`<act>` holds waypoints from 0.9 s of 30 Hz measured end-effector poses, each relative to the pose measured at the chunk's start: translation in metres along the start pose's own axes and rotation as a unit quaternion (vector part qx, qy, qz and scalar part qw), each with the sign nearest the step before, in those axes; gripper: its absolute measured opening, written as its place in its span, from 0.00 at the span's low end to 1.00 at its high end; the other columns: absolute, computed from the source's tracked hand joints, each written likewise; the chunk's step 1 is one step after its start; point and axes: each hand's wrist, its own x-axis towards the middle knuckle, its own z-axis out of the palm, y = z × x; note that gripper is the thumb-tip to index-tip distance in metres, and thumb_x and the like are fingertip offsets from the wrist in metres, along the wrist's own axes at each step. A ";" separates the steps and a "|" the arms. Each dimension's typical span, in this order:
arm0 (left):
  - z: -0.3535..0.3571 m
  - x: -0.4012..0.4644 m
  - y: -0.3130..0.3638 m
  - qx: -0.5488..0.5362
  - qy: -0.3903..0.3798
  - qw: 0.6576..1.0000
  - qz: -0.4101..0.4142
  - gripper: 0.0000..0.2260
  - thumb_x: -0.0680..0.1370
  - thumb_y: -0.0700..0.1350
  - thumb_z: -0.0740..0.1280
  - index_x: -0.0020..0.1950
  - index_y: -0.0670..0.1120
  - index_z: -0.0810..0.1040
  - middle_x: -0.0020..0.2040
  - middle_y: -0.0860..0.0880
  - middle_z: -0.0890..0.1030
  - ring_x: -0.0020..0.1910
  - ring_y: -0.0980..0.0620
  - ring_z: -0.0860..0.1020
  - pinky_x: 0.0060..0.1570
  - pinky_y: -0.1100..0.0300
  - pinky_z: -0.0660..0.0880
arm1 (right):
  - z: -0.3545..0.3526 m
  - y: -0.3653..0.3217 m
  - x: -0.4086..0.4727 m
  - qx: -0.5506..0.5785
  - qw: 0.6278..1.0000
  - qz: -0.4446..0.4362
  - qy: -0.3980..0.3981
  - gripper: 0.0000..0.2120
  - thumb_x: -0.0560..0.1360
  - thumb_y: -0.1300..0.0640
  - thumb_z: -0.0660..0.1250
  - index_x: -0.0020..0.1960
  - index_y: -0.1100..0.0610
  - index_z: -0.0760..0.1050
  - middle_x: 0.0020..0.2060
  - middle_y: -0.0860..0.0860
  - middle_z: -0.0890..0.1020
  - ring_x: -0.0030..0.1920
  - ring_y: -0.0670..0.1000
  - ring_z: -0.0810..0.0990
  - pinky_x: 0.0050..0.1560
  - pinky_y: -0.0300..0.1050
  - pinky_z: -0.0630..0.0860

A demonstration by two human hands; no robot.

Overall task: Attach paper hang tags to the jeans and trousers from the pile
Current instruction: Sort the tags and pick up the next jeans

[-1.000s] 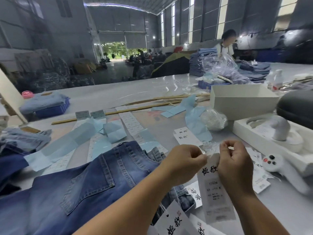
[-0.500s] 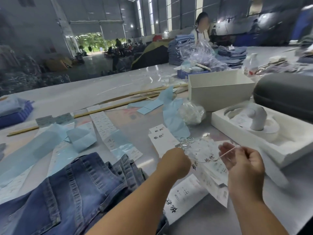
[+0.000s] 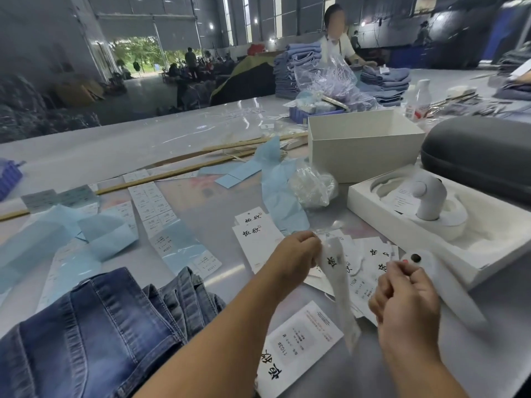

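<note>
Jeans (image 3: 94,334) lie at lower left on the table (image 3: 201,214). Left hand (image 3: 296,254) pinches a dangling, motion-blurred hang tag (image 3: 337,285); right hand (image 3: 402,297), fingers curled, contents indiscernible. Loose tags (image 3: 258,237) lie beyond; white box (image 3: 359,150) farther.

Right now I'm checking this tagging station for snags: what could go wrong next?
1. The left hand pinches a blurred white paper hang tag by its top only; it could slip or tear.
2. Loose white tags lie scattered under both hands; the right hand might knock them.
3. The blue denim jeans lie apart from the held tag.
</note>
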 end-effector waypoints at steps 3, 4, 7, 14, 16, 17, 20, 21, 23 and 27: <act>-0.003 -0.001 0.003 -0.149 -0.042 0.987 -0.032 0.07 0.67 0.43 0.58 0.29 0.50 0.69 0.23 0.53 0.64 0.23 0.55 0.59 0.27 0.62 0.56 | -0.001 0.011 -0.004 -0.020 1.000 0.015 -0.009 0.14 0.80 0.61 0.61 0.37 0.52 0.72 0.23 0.47 0.65 0.21 0.45 0.59 0.22 0.36 0.58; -0.002 0.000 0.002 -0.150 -0.042 0.987 -0.041 0.07 0.68 0.43 0.59 0.29 0.50 0.68 0.24 0.53 0.65 0.23 0.55 0.60 0.27 0.62 0.57 | 0.000 0.011 -0.006 -0.024 1.000 0.015 -0.010 0.14 0.80 0.61 0.62 0.36 0.52 0.72 0.23 0.47 0.65 0.22 0.45 0.59 0.22 0.37 0.58; 0.002 0.002 -0.007 0.166 -0.018 0.986 -0.024 0.07 0.75 0.45 0.60 0.37 0.48 0.72 0.34 0.50 0.74 0.33 0.50 0.70 0.34 0.58 0.66 | 0.001 0.010 -0.009 -0.034 0.999 0.008 -0.021 0.16 0.80 0.62 0.62 0.35 0.52 0.74 0.24 0.47 0.65 0.22 0.45 0.58 0.21 0.36 0.58; 0.021 -0.010 -0.023 0.489 0.069 0.869 0.029 0.07 0.81 0.48 0.60 0.56 0.46 0.72 0.51 0.45 0.79 0.50 0.42 0.79 0.42 0.54 0.71 | 0.005 0.007 -0.006 -0.126 0.991 0.004 -0.054 0.13 0.79 0.61 0.64 0.37 0.52 0.76 0.25 0.46 0.71 0.23 0.44 0.64 0.23 0.38 0.63; 0.016 -0.013 -0.019 0.478 0.048 0.876 0.041 0.08 0.81 0.48 0.61 0.57 0.47 0.73 0.52 0.46 0.80 0.51 0.44 0.79 0.44 0.54 0.73 | 0.011 0.003 0.001 -0.174 0.982 -0.008 -0.077 0.11 0.78 0.59 0.67 0.37 0.50 0.79 0.26 0.45 0.76 0.25 0.44 0.70 0.30 0.42 0.71; 0.014 -0.013 -0.018 0.436 0.018 0.899 0.034 0.09 0.80 0.48 0.62 0.58 0.49 0.75 0.52 0.48 0.80 0.50 0.46 0.79 0.46 0.55 0.75 | 0.014 0.001 0.004 -0.193 0.977 -0.012 -0.090 0.10 0.77 0.58 0.68 0.38 0.48 0.80 0.28 0.45 0.78 0.28 0.44 0.73 0.34 0.43 0.74; 0.008 -0.013 -0.013 0.105 -0.144 0.980 -0.089 0.11 0.79 0.44 0.63 0.61 0.50 0.77 0.40 0.50 0.78 0.34 0.54 0.75 0.33 0.63 0.71 | 0.030 -0.005 0.013 -0.220 0.968 -0.029 -0.118 0.09 0.75 0.55 0.70 0.40 0.42 0.82 0.32 0.42 0.82 0.33 0.40 0.78 0.41 0.42 0.73; 0.007 -0.014 -0.010 0.018 -0.184 0.976 -0.118 0.10 0.79 0.42 0.63 0.59 0.49 0.77 0.35 0.50 0.76 0.29 0.56 0.71 0.27 0.65 0.66 | 0.036 -0.006 0.015 -0.226 0.966 -0.036 -0.124 0.10 0.75 0.54 0.71 0.40 0.40 0.82 0.34 0.41 0.83 0.34 0.37 0.79 0.40 0.41 0.72; 0.007 -0.015 -0.008 -0.034 -0.194 0.973 -0.120 0.05 0.79 0.41 0.63 0.49 0.49 0.79 0.30 0.52 0.74 0.25 0.57 0.68 0.24 0.66 0.61 | 0.048 -0.005 0.020 -0.236 0.963 -0.039 -0.124 0.09 0.74 0.54 0.72 0.40 0.40 0.82 0.36 0.39 0.84 0.37 0.36 0.80 0.39 0.40 0.71; 0.007 -0.003 -0.010 0.019 -0.051 0.993 -0.106 0.07 0.78 0.42 0.68 0.40 0.48 0.80 0.27 0.53 0.74 0.23 0.60 0.69 0.23 0.69 0.65 | 0.061 -0.001 0.030 -0.196 0.975 -0.012 -0.105 0.06 0.74 0.59 0.72 0.38 0.50 0.82 0.28 0.42 0.81 0.29 0.40 0.76 0.38 0.40 0.71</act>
